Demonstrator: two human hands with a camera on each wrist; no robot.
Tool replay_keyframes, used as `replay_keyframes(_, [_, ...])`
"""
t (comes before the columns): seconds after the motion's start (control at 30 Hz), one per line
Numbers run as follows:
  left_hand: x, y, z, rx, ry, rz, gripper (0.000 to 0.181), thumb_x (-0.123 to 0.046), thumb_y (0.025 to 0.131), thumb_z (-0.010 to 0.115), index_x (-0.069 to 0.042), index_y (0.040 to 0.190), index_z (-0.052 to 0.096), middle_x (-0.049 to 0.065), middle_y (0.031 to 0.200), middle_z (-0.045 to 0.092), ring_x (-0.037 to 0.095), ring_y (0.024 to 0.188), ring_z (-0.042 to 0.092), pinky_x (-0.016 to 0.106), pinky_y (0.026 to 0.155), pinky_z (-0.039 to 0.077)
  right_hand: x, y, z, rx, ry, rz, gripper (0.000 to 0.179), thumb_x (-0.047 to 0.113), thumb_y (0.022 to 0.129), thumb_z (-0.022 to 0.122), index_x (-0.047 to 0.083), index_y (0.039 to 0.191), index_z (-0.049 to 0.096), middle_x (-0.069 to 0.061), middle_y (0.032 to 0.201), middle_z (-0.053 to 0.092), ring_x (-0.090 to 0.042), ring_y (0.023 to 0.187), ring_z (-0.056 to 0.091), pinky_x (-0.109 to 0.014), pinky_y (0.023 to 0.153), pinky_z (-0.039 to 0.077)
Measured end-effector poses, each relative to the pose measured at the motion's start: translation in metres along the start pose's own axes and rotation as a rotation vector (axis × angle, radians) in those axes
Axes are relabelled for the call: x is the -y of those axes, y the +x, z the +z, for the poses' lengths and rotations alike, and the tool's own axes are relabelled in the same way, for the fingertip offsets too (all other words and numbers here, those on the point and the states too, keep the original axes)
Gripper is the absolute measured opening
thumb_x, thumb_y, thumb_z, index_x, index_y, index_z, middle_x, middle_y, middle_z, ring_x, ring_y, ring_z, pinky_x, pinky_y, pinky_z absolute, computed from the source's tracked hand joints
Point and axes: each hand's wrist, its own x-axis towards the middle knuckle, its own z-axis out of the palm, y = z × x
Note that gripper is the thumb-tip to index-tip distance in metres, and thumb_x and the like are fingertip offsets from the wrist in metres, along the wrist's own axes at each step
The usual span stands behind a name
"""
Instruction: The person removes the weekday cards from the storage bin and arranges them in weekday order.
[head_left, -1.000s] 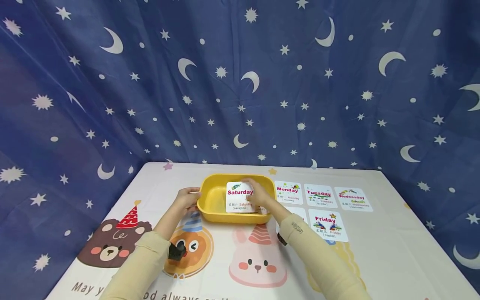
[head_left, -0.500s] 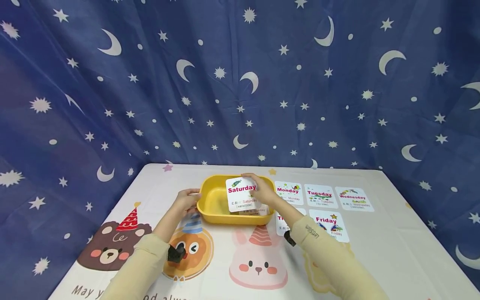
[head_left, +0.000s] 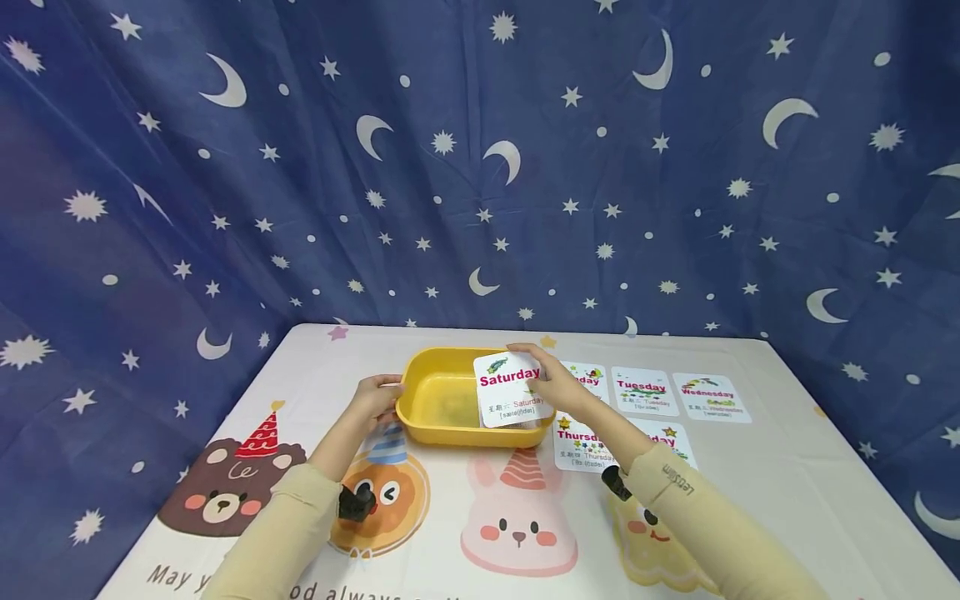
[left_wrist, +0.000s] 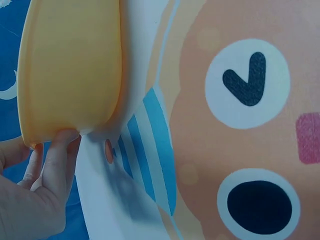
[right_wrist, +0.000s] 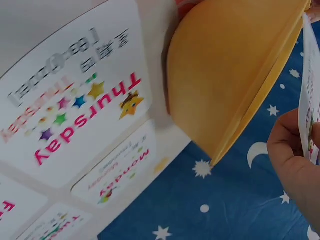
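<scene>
My left hand [head_left: 373,397] grips the left end of a yellow plastic basin [head_left: 442,435]. In the left wrist view its thumb is at the rim and its fingers [left_wrist: 57,165] bend against the outer wall. Between thumb and fingers, my right hand [head_left: 561,385] pinches a white card [head_left: 508,400] printed "Saturday". The card is tilted above the basin's right side and hides part of the inside. Seen edge-on in the right wrist view, the card [right_wrist: 310,90] stands beside the basin's rim. A pale sliver of another card shows low in the basin beneath it.
Right of the basin lie day cards in two rows. Monday [head_left: 588,373], partly covered by the right hand, Tuesday [head_left: 645,393] and Wednesday [head_left: 711,398] form the back row. Thursday [head_left: 581,457] and Friday [head_left: 678,446], partly under the right forearm, lie in front. A starry blue curtain [head_left: 480,208] hangs behind.
My right hand has lifted the Saturday card and carried it rightward across the basin, tilting it. The left hand keeps its hold on the basin's left end.
</scene>
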Motion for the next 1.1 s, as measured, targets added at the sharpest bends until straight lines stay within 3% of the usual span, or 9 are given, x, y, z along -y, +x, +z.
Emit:
replay_keyframes(0.27, [-0.001,0.000,-0.002,0.013,-0.008,0.004,0.038,-0.009,0.096,0.050,0.001,0.133,0.046,0.015,0.106,0.060,0.008,0.068,0.062,0.020,0.055,0.055,-0.013,-0.014,-0.026,-0.029,0.006,-0.023,0.059,-0.012,0.089,0.044,0.010,0.143,0.036,-0.018,0.155,0.021,-0.034,0.116,0.048,-0.022,0.079,0.045])
replay_keyframes(0.37, [-0.001,-0.001,-0.002,0.016,-0.010,0.003,0.039,-0.010,0.096,0.051,0.001,0.133,0.046,0.015,0.105,0.061,0.009,0.069,0.062,0.019,0.056,0.055,-0.018,-0.021,-0.035,-0.030,0.013,-0.024,0.059,-0.012,0.089,0.044,0.009,0.143,0.035,-0.017,0.155,0.021,-0.032,0.112,0.051,-0.021,0.077,0.046])
replay_keyframes(0.53, [-0.003,-0.003,-0.001,0.022,-0.006,0.006,0.040,-0.010,0.096,0.051,0.002,0.134,0.045,0.016,0.106,0.060,0.010,0.072,0.063,0.020,0.056,0.056,-0.025,-0.035,-0.050,-0.039,0.016,0.025,0.060,-0.010,0.090,0.044,0.010,0.145,0.032,-0.024,0.145,0.034,-0.026,0.100,0.056,-0.023,0.075,0.047])
replay_keyframes(0.73, [-0.003,-0.003,0.001,0.022,-0.006,0.005,0.040,-0.009,0.096,0.050,0.002,0.134,0.044,0.016,0.107,0.059,0.010,0.072,0.063,0.020,0.058,0.056,-0.035,-0.053,-0.071,-0.041,-0.007,0.085,0.061,-0.007,0.091,0.045,0.013,0.147,0.029,-0.025,0.146,0.032,-0.032,0.110,0.054,-0.028,0.082,0.048])
replay_keyframes(0.93, [-0.001,-0.001,0.001,0.025,-0.003,0.010,0.040,-0.010,0.097,0.049,0.002,0.135,0.044,0.020,0.116,0.058,0.011,0.076,0.063,0.022,0.060,0.057,-0.054,-0.078,-0.096,-0.041,-0.028,0.127,0.063,-0.004,0.093,0.045,0.009,0.149,0.020,-0.030,0.140,0.036,-0.032,0.106,0.055,-0.029,0.080,0.048])
replay_keyframes(1.1, [-0.001,-0.002,0.001,0.028,-0.003,0.021,0.040,-0.009,0.097,0.050,0.002,0.135,0.044,0.023,0.119,0.057,0.011,0.075,0.063,0.021,0.058,0.056,-0.074,-0.098,-0.118,-0.046,-0.068,0.200,0.062,-0.001,0.092,0.047,0.006,0.147,0.020,-0.031,0.144,0.029,-0.040,0.116,0.046,-0.044,0.090,0.044])
